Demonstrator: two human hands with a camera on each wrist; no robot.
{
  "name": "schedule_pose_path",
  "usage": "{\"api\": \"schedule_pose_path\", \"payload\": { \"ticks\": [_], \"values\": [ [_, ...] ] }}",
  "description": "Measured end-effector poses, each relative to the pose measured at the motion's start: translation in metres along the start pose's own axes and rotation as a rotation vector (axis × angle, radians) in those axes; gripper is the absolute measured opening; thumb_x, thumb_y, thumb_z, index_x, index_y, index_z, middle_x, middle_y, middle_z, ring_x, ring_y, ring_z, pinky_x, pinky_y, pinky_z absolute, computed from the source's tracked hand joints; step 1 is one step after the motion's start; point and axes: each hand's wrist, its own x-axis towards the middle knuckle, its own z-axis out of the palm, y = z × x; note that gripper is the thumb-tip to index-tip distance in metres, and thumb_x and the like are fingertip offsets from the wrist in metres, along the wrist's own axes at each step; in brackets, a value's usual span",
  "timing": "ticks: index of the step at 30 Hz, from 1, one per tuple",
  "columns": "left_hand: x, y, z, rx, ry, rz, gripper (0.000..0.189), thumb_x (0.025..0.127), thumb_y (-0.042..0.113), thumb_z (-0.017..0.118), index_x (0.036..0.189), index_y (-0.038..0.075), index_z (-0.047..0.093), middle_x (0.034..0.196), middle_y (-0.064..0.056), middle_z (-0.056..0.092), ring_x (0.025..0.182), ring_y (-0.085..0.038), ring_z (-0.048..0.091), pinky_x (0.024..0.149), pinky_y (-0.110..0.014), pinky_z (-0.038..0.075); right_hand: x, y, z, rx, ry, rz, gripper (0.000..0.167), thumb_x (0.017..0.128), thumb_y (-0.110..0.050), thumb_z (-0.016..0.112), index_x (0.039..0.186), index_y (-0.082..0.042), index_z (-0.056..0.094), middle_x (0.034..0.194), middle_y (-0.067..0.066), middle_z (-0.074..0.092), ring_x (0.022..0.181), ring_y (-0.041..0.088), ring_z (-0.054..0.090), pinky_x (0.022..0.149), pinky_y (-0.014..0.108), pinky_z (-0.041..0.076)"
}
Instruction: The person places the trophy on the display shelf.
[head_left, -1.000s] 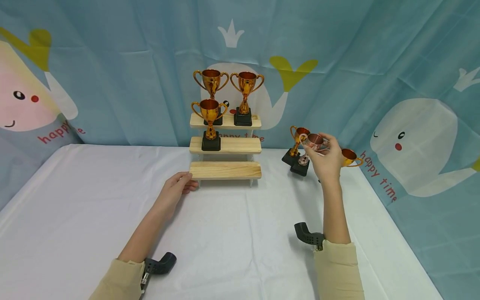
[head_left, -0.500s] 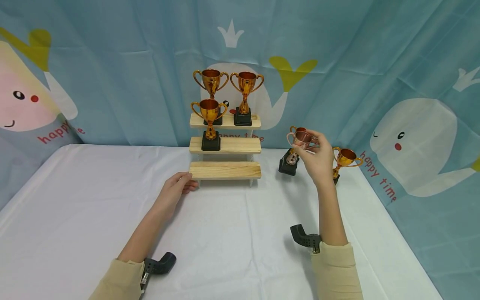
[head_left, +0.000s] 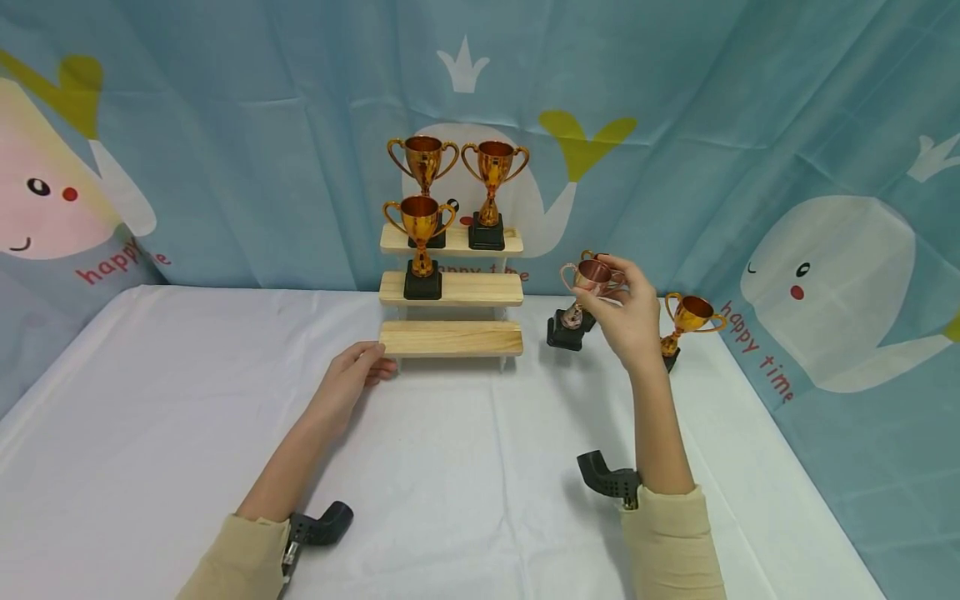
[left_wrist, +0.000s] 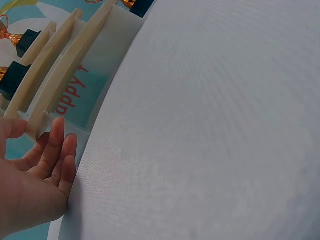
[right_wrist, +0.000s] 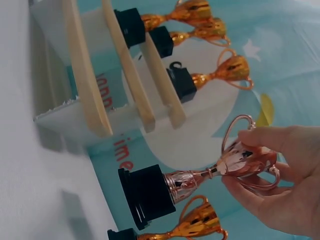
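My right hand (head_left: 633, 321) grips a rose-gold trophy cup (head_left: 589, 277) by its bowl, thumb on one side and fingers on the other. In the right wrist view, the trophy's black base (right_wrist: 147, 195) points toward the three-tier wooden display stand (right_wrist: 85, 75). At the stand's lowest board (head_left: 450, 340), my left hand (head_left: 348, 379) holds the left end between thumb and fingers. Two gold trophies stand on the top tier, one of them a right-hand trophy (head_left: 493, 171). A third gold trophy (head_left: 420, 221) is at the left of the middle tier.
Behind the held cup is another gold trophy (right_wrist: 200, 220), mostly hidden in the head view. A further gold trophy (head_left: 690, 317) stands to the right of my right hand. White cloth (head_left: 442, 483) covers the table, and a blue patterned curtain (head_left: 300, 167) hangs behind.
My right hand has carried the rose-gold trophy leftward, toward the stand, across the front of the gold trophy behind it. The left hand has stayed at the board's end.
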Motion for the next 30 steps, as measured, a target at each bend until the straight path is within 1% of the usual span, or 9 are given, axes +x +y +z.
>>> {"api": "schedule_pose_path", "payload": {
  "ticks": [3, 8, 10, 17, 24, 28, 30],
  "values": [
    [0.001, 0.0, -0.001, -0.002, 0.001, 0.002, 0.047, 0.115, 0.029, 0.042, 0.146, -0.007, 0.048, 0.11, -0.003, 0.07, 0.098, -0.005, 0.061, 0.091, -0.018, 0.048, -0.001, -0.003, 0.003, -0.01, -0.018, -0.004, 0.061, 0.096, -0.007, 0.078, 0.151, -0.004, 0.052, 0.137, 0.022, 0.053, 0.122, 0.035, 0.065, 0.099, 0.033, 0.055],
    [0.002, 0.001, -0.001, -0.01, 0.001, 0.002, 0.047, 0.115, 0.029, 0.042, 0.146, -0.007, 0.048, 0.107, 0.0, 0.069, 0.097, -0.004, 0.061, 0.09, -0.018, 0.048, -0.002, -0.006, 0.006, -0.021, -0.04, -0.019, 0.06, 0.096, -0.006, 0.077, 0.151, -0.004, 0.052, 0.135, 0.022, 0.053, 0.119, 0.034, 0.065, 0.085, 0.019, 0.053],
    [0.003, 0.0, -0.001, -0.013, 0.0, 0.005, 0.047, 0.115, 0.028, 0.043, 0.145, -0.007, 0.049, 0.106, 0.001, 0.07, 0.096, -0.003, 0.061, 0.089, -0.018, 0.048, -0.003, -0.008, 0.006, -0.011, -0.049, -0.031, 0.06, 0.096, -0.006, 0.077, 0.151, -0.004, 0.052, 0.136, 0.022, 0.053, 0.118, 0.034, 0.065, 0.084, 0.017, 0.052],
    [0.004, 0.0, -0.001, -0.024, -0.004, -0.002, 0.046, 0.115, 0.028, 0.044, 0.145, -0.006, 0.049, 0.103, 0.004, 0.071, 0.094, -0.002, 0.061, 0.088, -0.021, 0.048, -0.005, -0.011, 0.008, 0.016, -0.071, -0.05, 0.06, 0.096, -0.002, 0.076, 0.151, -0.004, 0.053, 0.139, 0.021, 0.053, 0.115, 0.032, 0.064, 0.083, 0.017, 0.051],
    [0.004, -0.002, -0.001, -0.025, -0.003, -0.008, 0.047, 0.115, 0.028, 0.044, 0.147, -0.007, 0.047, 0.104, 0.003, 0.071, 0.094, -0.002, 0.061, 0.088, -0.02, 0.048, -0.008, -0.016, 0.011, 0.016, -0.088, -0.08, 0.058, 0.096, -0.002, 0.076, 0.15, -0.001, 0.053, 0.139, 0.022, 0.052, 0.118, 0.035, 0.065, 0.09, 0.021, 0.052],
    [0.003, -0.001, -0.001, -0.022, -0.003, -0.004, 0.047, 0.115, 0.028, 0.044, 0.146, -0.007, 0.048, 0.104, 0.003, 0.071, 0.094, -0.002, 0.061, 0.088, -0.02, 0.049, -0.009, -0.019, 0.013, 0.035, -0.101, -0.086, 0.057, 0.096, -0.002, 0.076, 0.149, -0.001, 0.053, 0.141, 0.021, 0.051, 0.118, 0.035, 0.065, 0.088, 0.02, 0.052],
    [0.003, 0.0, -0.001, -0.022, 0.0, -0.006, 0.046, 0.115, 0.028, 0.044, 0.146, -0.006, 0.049, 0.104, 0.002, 0.071, 0.095, -0.002, 0.061, 0.089, -0.02, 0.048, -0.01, -0.021, 0.014, 0.042, -0.108, -0.081, 0.058, 0.096, -0.001, 0.076, 0.149, -0.001, 0.053, 0.141, 0.02, 0.051, 0.116, 0.034, 0.065, 0.084, 0.018, 0.052]
  ]
}}
